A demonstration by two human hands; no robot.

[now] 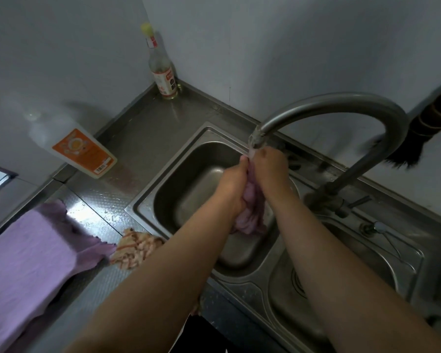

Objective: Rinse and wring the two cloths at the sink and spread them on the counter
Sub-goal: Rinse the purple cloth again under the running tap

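Over the left basin of the steel sink (148,200) both my hands hold a bunched purple cloth (250,215) right under the faucet spout (257,138). My left hand (232,182) grips it from the left and my right hand (270,166) grips its upper end from the right. The cloth's lower end hangs down between my wrists. A second purple cloth (26,256) lies spread flat on the counter at the left.
A crumpled orange-checked rag (135,250) lies at the basin's left rim. A dish soap bottle (84,151) leans on the left wall and a glass bottle (163,77) stands in the corner. The right basin (367,276) and a brush (418,138) are at the right.
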